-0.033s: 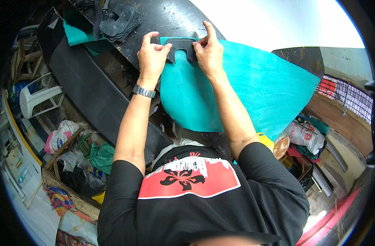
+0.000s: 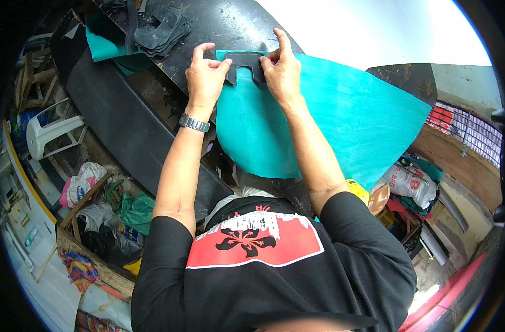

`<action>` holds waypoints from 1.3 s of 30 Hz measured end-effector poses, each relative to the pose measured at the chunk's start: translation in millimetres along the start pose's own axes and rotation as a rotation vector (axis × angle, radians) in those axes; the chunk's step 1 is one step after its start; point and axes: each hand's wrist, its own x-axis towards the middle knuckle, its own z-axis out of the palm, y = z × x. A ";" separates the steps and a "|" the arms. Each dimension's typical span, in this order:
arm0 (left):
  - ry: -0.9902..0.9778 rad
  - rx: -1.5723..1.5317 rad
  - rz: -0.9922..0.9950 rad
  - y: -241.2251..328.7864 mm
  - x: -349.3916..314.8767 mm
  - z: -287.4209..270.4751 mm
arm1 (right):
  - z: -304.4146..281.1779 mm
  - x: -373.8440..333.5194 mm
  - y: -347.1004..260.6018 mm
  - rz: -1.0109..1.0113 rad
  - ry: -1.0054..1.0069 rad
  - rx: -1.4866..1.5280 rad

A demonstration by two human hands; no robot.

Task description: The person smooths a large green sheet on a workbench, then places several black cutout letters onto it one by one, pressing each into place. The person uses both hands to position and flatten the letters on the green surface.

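A black U-shaped flat piece lies on a large teal sheet, near the sheet's far edge, with its notch facing me. My left hand pinches its left side between thumb and fingers. On the opposite side, my right hand grips the right edge with its thumb, the index finger stretched away from me. What the fingers do beneath the piece is hidden. The teal sheet rests on a dark table top and hangs over its near edge.
A pile of similar black cut pieces sits at the far left of the table. A long black sheet slopes down on the left. Farther left are a white plastic chair and a wooden box of bags. A white sack lies right.
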 end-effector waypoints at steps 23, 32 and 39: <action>-0.047 0.192 0.026 8.7 17.8 2.8 | 15.5 7.9 6.5 -0.201 0.127 -0.511; -0.149 0.580 0.692 -2.4 9.9 -3.2 | -11.0 14.0 15.0 -0.154 0.102 -0.379; -0.294 0.539 0.781 -18.9 7.9 -10.5 | -20.2 -11.3 26.1 -0.546 -0.043 -0.417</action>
